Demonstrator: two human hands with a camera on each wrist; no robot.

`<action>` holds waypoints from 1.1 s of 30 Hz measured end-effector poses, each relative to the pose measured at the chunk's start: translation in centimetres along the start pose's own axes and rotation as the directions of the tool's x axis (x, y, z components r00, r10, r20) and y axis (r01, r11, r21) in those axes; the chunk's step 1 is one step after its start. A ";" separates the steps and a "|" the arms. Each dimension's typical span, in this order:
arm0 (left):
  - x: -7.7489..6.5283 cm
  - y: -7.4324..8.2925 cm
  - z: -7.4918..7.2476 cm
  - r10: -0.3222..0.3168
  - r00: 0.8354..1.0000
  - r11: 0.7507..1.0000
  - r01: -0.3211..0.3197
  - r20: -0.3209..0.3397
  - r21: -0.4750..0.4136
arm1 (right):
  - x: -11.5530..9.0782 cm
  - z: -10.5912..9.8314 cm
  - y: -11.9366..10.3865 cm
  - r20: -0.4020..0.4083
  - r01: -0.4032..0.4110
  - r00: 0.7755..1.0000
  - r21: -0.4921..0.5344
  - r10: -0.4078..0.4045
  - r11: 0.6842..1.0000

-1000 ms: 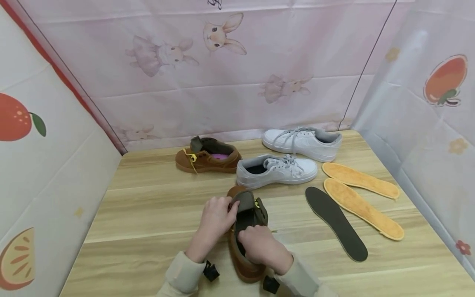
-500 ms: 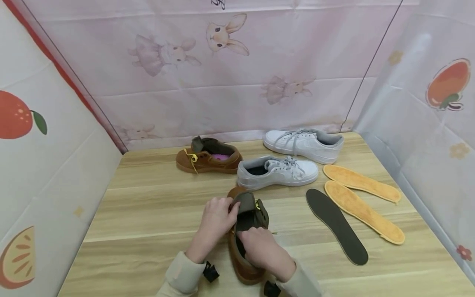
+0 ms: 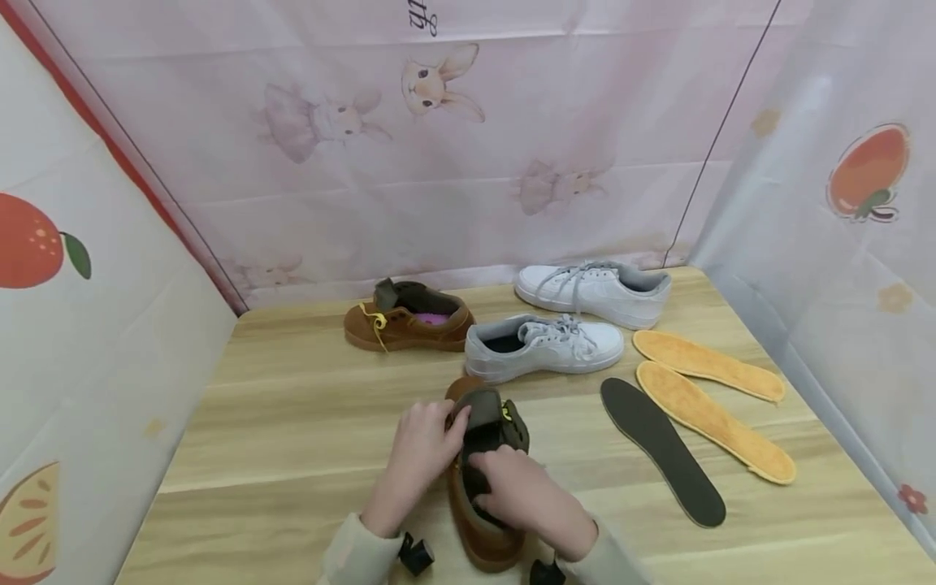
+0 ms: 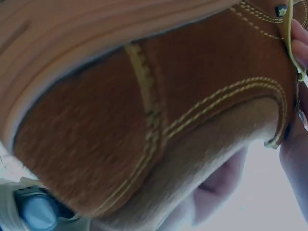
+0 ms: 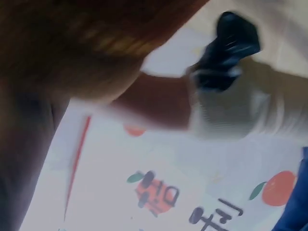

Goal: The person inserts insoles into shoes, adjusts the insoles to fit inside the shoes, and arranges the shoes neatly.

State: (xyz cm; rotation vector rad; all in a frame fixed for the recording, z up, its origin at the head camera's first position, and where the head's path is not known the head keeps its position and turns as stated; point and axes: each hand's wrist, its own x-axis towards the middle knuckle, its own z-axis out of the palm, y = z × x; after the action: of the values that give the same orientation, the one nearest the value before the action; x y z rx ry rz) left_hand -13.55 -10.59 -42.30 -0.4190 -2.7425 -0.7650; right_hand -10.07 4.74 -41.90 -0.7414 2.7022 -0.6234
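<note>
A brown suede shoe [image 3: 486, 543] lies in front of me, its toe pointing away and its dark green tongue [image 3: 483, 409] folded up. My left hand [image 3: 424, 439] grips it at the left side of the tongue, thumb against the tongue. My right hand [image 3: 522, 491] reaches into the opening near the heel; most of its fingers are hidden inside. The left wrist view shows the shoe's side [image 4: 207, 62] with yellow stitching close up. In the right wrist view, the shoe [image 5: 82, 53] is blurred and dark.
Behind stands the other brown shoe [image 3: 398, 329] with a pink insole [image 3: 431, 318]. Two white sneakers [image 3: 563, 349] are at its right. Two orange insoles [image 3: 717, 418] and a dark insole [image 3: 661, 451] lie to the right. Printed cloth walls [image 3: 409, 203] enclose the table [image 3: 292, 455].
My right hand has shifted slightly inside the shoe, and one of its digits now shows near the heel. My left hand keeps its hold at the tongue. The head view has tilted slightly.
</note>
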 end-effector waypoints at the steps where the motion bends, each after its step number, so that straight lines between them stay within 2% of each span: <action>1: -0.2 0.0 -0.1 -0.001 1.000 1.000 0.001 -0.001 -0.005 | -0.1 -0.4 0.1 -0.050 0.004 0.999 0.038 -0.003 0.999; 3: -0.8 0.1 -0.2 -0.012 1.000 1.000 0.012 -0.003 -0.019 | -0.4 -1.2 0.5 -0.168 0.002 0.986 0.087 0.013 0.996; 4: -1.1 0.2 -0.2 -0.022 1.000 0.999 0.022 -0.001 -0.027 | -0.6 -1.7 0.7 -0.232 -0.007 0.972 0.102 0.031 0.995; 7: -2.0 0.5 -0.2 -0.064 0.998 0.996 0.064 0.003 -0.056 | -0.8 -2.6 1.5 -0.408 -0.070 0.908 0.074 0.095 0.995; 9: -2.5 0.8 -0.1 -0.089 0.996 0.994 0.089 0.002 -0.058 | -0.8 -3.0 2.0 -0.465 -0.145 0.871 0.061 0.157 0.988; 11: -3.0 1.0 0.0 -0.099 0.995 0.994 0.098 -0.006 -0.044 | -0.8 -3.1 2.5 -0.469 -0.216 0.857 0.054 0.215 0.975; 13: -3.5 1.2 0.1 -0.102 0.995 0.995 0.102 -0.018 -0.013 | -0.6 -3.0 3.0 -0.430 -0.263 0.863 0.065 0.264 0.963; 15: -3.9 1.4 0.3 -0.116 0.993 0.993 0.116 -0.014 -0.004 | -0.4 -2.7 3.5 -0.359 -0.280 0.888 0.074 0.288 0.957; 18: -4.3 1.6 0.4 -0.149 0.989 0.989 0.149 0.004 -0.011 | 0.1 -2.0 4.0 -0.260 -0.257 0.926 0.098 0.274 0.961; 21: -4.6 1.6 0.6 -0.173 0.985 0.984 0.174 0.018 -0.025 | 0.5 -1.2 4.3 -0.212 -0.225 0.945 0.131 0.249 0.965; 27: -4.6 1.3 1.1 -0.188 0.982 0.982 0.189 0.018 -0.012 | 0.9 -0.7 4.3 -0.216 -0.216 0.945 0.159 0.247 0.963; 33: -4.4 1.2 1.3 -0.178 0.984 0.984 0.177 0.029 0.025 | 0.7 -0.7 4.6 -0.193 -0.261 0.933 0.219 0.304 0.940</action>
State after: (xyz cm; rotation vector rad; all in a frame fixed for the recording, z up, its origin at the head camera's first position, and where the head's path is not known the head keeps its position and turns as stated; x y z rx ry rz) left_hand -9.31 -9.79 -44.26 -0.1848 -2.8434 -0.7746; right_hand -12.85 8.11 -43.56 -0.2340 2.8198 -0.9224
